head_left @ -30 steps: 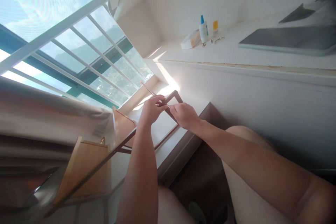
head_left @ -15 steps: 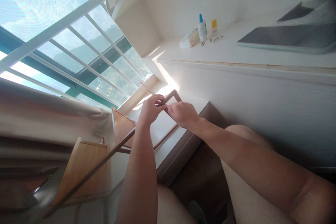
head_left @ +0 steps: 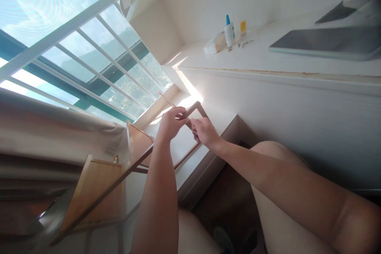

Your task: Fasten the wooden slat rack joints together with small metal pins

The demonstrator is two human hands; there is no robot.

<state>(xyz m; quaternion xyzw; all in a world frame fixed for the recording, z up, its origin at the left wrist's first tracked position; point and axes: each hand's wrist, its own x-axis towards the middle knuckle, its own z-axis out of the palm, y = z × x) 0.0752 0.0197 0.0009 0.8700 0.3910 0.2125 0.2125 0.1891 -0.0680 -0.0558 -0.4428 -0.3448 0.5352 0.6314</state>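
A brown frame (head_left: 194,106) with a square corner stands up in front of me, by the window. My left hand (head_left: 172,124) is closed around one of its bars, thumb and fingers pinched at the joint. Close beside it is my right hand (head_left: 206,131), its fingers curled against the same bar. A thin dark sliver shows at those fingertips, too small to name. Wooden panels, one light (head_left: 99,188) and one more reddish (head_left: 139,141), sit along the frame's long dark bar (head_left: 111,188) at the left.
On the white ledge (head_left: 256,58) stand a blue-capped white bottle (head_left: 229,35) and a yellow-topped small container (head_left: 243,27), near small metal pieces (head_left: 247,42). A dark tablet-like slab (head_left: 324,39) lies to the right. Window bars (head_left: 98,63) and a curtain (head_left: 59,127) are at the left.
My right hand has shifted slightly down and turned, showing its curled fingers beside the bar. My left hand and the frame have stayed in place.
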